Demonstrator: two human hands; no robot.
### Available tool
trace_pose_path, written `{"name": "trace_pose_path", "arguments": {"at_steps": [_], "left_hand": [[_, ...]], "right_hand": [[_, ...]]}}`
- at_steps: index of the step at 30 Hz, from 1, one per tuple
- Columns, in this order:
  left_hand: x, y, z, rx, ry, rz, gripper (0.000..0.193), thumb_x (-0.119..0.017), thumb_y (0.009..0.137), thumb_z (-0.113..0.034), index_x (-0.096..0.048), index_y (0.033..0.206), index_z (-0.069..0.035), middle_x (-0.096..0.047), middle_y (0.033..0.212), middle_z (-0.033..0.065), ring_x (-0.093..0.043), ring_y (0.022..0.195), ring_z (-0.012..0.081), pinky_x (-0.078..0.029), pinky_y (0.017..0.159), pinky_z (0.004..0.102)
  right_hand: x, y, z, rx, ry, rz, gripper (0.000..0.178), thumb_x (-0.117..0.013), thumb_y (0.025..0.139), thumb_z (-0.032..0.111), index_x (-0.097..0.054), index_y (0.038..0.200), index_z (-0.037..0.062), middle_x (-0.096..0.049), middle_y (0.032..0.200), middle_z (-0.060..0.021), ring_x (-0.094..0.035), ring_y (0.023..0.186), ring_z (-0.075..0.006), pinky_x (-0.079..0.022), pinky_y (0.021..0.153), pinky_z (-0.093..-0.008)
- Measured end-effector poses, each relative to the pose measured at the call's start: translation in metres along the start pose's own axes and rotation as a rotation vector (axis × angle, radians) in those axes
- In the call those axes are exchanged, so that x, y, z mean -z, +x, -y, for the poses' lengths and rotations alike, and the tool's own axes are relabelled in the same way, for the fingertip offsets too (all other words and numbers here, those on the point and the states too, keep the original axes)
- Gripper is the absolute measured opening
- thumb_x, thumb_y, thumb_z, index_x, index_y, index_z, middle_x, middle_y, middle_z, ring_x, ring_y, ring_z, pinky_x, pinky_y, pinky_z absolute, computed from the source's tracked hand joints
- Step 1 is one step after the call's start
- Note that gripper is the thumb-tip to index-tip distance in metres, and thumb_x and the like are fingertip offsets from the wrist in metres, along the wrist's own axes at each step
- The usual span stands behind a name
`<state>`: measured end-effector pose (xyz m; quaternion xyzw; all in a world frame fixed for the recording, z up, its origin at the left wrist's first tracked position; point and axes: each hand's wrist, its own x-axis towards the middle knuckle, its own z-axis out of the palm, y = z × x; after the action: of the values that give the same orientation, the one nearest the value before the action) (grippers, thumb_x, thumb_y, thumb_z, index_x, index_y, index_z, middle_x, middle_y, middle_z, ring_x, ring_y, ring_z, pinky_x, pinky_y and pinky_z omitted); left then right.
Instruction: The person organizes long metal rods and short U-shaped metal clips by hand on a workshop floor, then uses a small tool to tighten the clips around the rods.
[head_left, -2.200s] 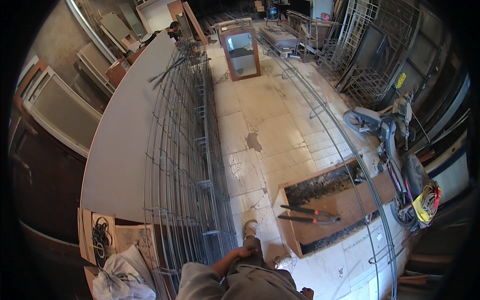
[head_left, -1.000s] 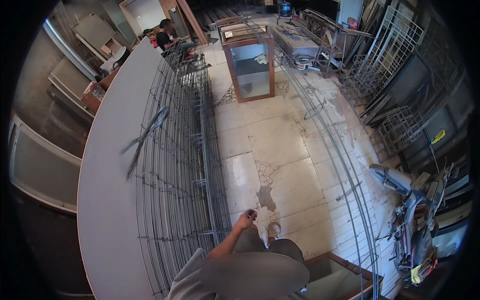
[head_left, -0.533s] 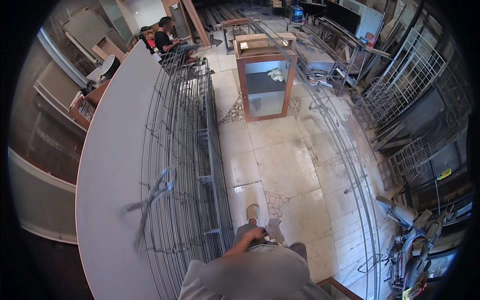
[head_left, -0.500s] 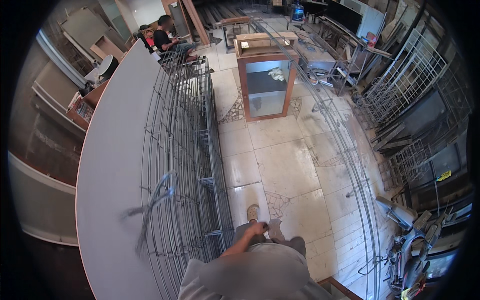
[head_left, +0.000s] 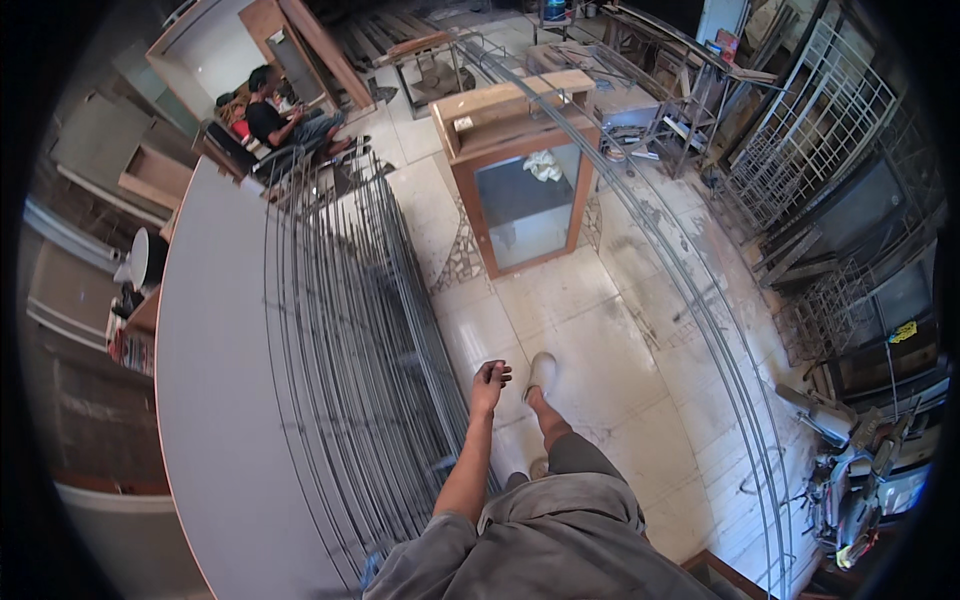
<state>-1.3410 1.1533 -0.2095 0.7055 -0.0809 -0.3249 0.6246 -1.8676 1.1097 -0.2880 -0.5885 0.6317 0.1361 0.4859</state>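
One left hand [head_left: 490,378], grip half-curled, nothing visibly held; right hand unseen; forearm [head_left: 469,465] could be scratched by rebar cages [head_left: 385,400] if swung leftward.

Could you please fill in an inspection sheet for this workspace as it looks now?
Surface: pale tiled floor with mosaic patches; a large grey board left of the rod stack.
Job's things: rod stack, many thin metal rods laid lengthwise.
Clutter: white cloth inside a glass-fronted cabinet; long rods run past the cabinet's top, contact unclear.
Hands: left hand above the floor, right of the rod stack, fingers loosely curled, no held thing visible; right hand not in view.
Cables: nothing seen that is clearly a cable.
Surroundings: seated person at upper left; motorbike at right.
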Motion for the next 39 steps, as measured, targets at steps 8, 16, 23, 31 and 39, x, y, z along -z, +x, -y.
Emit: {"name": "trace_pose_path", "arguments": {"at_steps": [8, 16, 23, 31, 39], "left_hand": [[0.086, 0.212, -0.142, -0.125, 0.225, -0.029, 0.028, -0.057, 0.097, -0.027, -0.064, 0.106, -0.002, -0.069, 0.092, 0.0082, -0.067, 0.084, 0.0176, -0.053, 0.075, 0.031], [0.145, 0.464, -0.349, -0.535, 0.754, -0.308, 0.029, -0.057, 0.095, -0.025, -0.066, 0.098, 0.002, -0.068, 0.08, 0.0193, -0.069, 0.077, 0.0295, -0.052, 0.072, 0.0364], [0.045, 0.709, -0.462, -0.864, 1.161, 0.19, 0.023, -0.064, 0.085, -0.022, -0.068, 0.094, -0.001, -0.068, 0.092, 0.0198, -0.065, 0.087, 0.0369, -0.053, 0.077, 0.0442], [-0.056, 0.818, -0.427, -0.729, 1.277, 0.658, 0.03, -0.06, 0.088, -0.024, -0.064, 0.109, -0.003, -0.054, 0.129, 0.0232, -0.055, 0.112, 0.0418, -0.047, 0.096, 0.047], [-0.08, 0.838, -0.427, -0.719, 1.437, 0.624, 0.026, -0.047, 0.089, -0.009, -0.053, 0.114, -0.001, -0.056, 0.119, 0.0245, -0.056, 0.109, 0.0455, -0.048, 0.091, 0.0511]], "right_hand": [[-0.03, 0.132, 0.153, 0.142, 0.026, -0.056, 0.031, -0.061, 0.088, 0.029, -0.065, 0.087, -0.0017, -0.068, 0.074, -0.0158, -0.07, 0.071, -0.0264, -0.053, 0.064, -0.0414], [0.006, 0.164, 0.403, 0.189, 0.414, -0.276, 0.029, -0.058, 0.093, 0.026, -0.064, 0.098, -0.0013, -0.069, 0.087, -0.0144, -0.067, 0.072, -0.022, -0.053, 0.064, -0.0342], [-0.118, 0.125, 0.464, -0.216, 0.539, -0.44, 0.03, -0.06, 0.088, 0.023, -0.065, 0.092, -0.0067, -0.069, 0.086, -0.0172, -0.065, 0.077, -0.023, -0.05, 0.069, -0.0374], [-0.191, 0.077, 0.558, -0.444, 0.638, -0.403, 0.031, -0.061, 0.088, 0.024, -0.066, 0.094, -0.0061, -0.069, 0.089, -0.0185, -0.065, 0.079, -0.0237, -0.051, 0.071, -0.0383], [-0.229, 0.054, 0.59, -0.485, 0.718, -0.47, 0.032, -0.062, 0.087, 0.025, -0.067, 0.096, -0.0056, -0.07, 0.092, -0.0197, -0.066, 0.082, -0.0243, -0.051, 0.073, -0.0391]]}}
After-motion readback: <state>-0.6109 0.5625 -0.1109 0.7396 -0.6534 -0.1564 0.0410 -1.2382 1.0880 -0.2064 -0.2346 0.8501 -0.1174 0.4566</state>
